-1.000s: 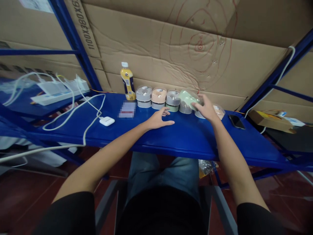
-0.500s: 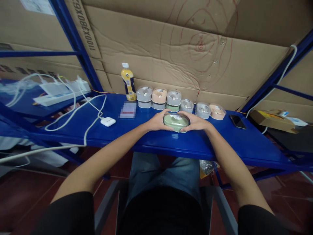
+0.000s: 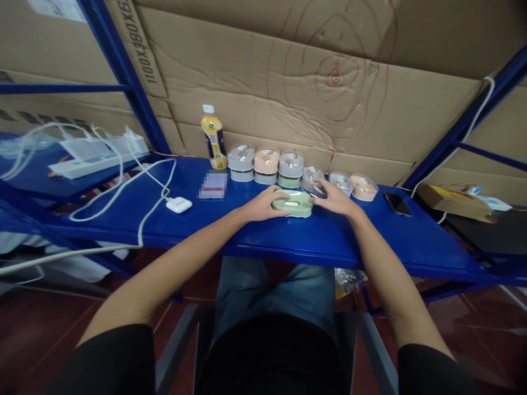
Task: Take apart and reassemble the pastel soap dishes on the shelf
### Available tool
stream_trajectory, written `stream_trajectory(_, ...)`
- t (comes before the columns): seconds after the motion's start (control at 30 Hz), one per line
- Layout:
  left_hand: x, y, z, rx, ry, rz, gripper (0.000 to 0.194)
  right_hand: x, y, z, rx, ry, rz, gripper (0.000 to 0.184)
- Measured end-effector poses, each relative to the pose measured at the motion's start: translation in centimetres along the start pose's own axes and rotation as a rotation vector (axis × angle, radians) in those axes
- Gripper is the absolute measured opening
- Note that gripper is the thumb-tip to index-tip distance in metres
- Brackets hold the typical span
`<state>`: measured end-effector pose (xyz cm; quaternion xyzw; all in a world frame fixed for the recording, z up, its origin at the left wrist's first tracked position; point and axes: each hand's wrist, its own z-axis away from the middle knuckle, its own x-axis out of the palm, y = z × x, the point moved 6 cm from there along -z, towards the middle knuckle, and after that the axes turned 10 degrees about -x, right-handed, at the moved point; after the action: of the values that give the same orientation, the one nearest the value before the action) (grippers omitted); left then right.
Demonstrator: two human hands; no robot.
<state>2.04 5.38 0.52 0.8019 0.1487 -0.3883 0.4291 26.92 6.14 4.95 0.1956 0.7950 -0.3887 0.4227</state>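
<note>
A green oval case point(image 3: 300, 207) with a pale bar on its top rests near the middle of the blue table. My left hand point(image 3: 261, 206) is closed around its left end, thumb in front and fingers behind. At the other end, my right hand point(image 3: 338, 198) has its thumb by the rim and its fingers spread upward. Between them is what looks like a clear lid point(image 3: 319, 190), tilted and hard to make out against a grey case point(image 3: 312, 176) behind. Stacked grey and peach cases point(image 3: 267, 160) stand just beyond my hands.
A yellow bottle point(image 3: 214, 140) and a blurred pack point(image 3: 213, 184) are at the left of the row. A white earbud case point(image 3: 178, 204) lies beside loose cables point(image 3: 142, 230). On the right are a peach case point(image 3: 364, 187) and a phone point(image 3: 397, 203). Cardboard point(image 3: 247, 82) backs the table.
The clear dome no longer covers the green case. My right hand has lifted slightly back and right, its fingers opening wider, while my left hand stays on the case.
</note>
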Motion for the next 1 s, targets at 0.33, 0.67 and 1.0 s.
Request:
stream_trajectory(0.33, -0.4, 0.0, -0.2, -0.045, 0.003, -0.008, 0.047, -1.6, 3.1, 1.2, 0.202, -0.068, 0.050, 0.082)
stream_trajectory(0.67, -3.3, -3.5, -0.2, -0.249, 0.162, -0.087, 0.043, -1.9, 3.7, 1.4, 0.203, -0.153, 0.079, 0.085)
stream_trajectory(1.0, -1.8, -0.4, -0.1, -0.040, 0.122, -0.010, 0.055, -2.6, 2.3, 1.0, 0.023, 0.131, -0.026, 0.089)
